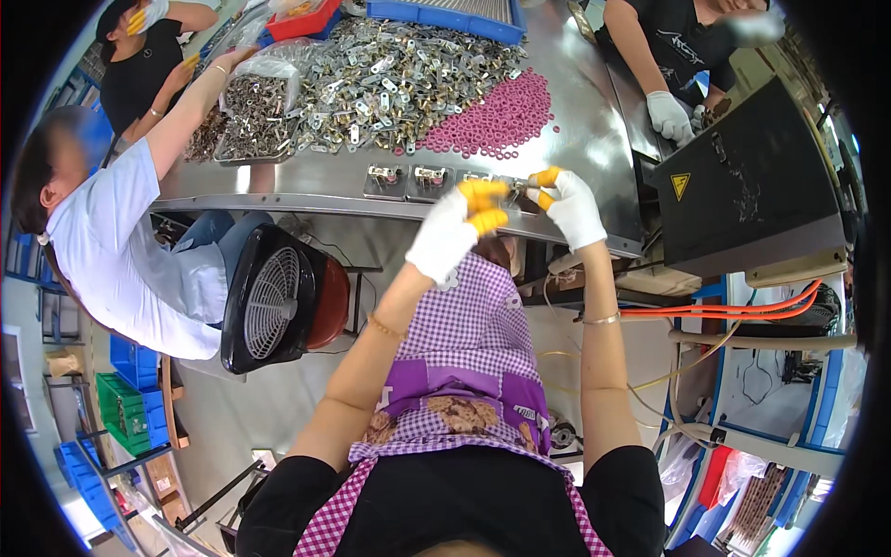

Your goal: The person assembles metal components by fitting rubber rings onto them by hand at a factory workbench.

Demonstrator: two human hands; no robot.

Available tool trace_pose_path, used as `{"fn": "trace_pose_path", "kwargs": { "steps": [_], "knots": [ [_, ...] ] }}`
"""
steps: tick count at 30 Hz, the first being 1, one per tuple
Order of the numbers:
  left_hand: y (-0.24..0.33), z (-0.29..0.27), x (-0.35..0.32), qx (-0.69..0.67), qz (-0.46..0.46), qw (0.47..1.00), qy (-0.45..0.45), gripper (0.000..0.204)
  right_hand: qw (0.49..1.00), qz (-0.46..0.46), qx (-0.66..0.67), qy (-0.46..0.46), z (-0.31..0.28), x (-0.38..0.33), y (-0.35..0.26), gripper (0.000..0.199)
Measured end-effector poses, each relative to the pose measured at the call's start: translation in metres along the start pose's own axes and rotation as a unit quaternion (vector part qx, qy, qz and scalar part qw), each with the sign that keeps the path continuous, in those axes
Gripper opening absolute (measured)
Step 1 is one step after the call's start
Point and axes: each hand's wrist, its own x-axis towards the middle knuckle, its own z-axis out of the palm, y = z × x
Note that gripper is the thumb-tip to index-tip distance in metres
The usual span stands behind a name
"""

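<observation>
My left hand (457,225), in a white glove with yellow fingertips, is over the front edge of the steel table, its fingers pinched together. My right hand (570,208), gloved alike, faces it with thumb and finger closed close by. Small metallic bits show between the two hands, but which hand grips what is too small to tell. Below the fingertips is a row of square metal fixtures (429,180) along the table edge, partly covered by my hands. Beyond them lie a heap of flat metal pieces with holes (385,88) and a spread of pink rings (497,116).
A tray of thin metal parts (252,158) stands at the left, where a co-worker's arm (190,116) reaches across. A blue tray (445,20) and a red bin (303,20) are at the back. On the right are a black machine cabinet (747,181) and another person's gloved hand (668,118).
</observation>
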Motion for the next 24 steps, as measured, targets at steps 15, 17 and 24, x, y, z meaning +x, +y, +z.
{"fn": "trace_pose_path", "kwargs": {
  "steps": [15, 17, 24],
  "knots": [
    [0.004, 0.017, 0.058, 0.501, 0.138, 0.843, 0.141, 0.022, 0.996, 0.066, 0.021, -0.052, -0.003, 0.005, -0.021, 0.022],
    [-0.001, 0.018, 0.062, 0.52, 0.159, 0.827, 0.145, 0.022, 0.995, 0.088, 0.028, -0.047, -0.001, 0.003, -0.02, 0.022],
    [-0.001, 0.024, 0.07, 0.738, 0.123, 0.663, 0.03, 0.022, 0.997, -0.055, -0.027, 0.041, 0.01, -0.016, -0.006, 0.031]
  ]
}}
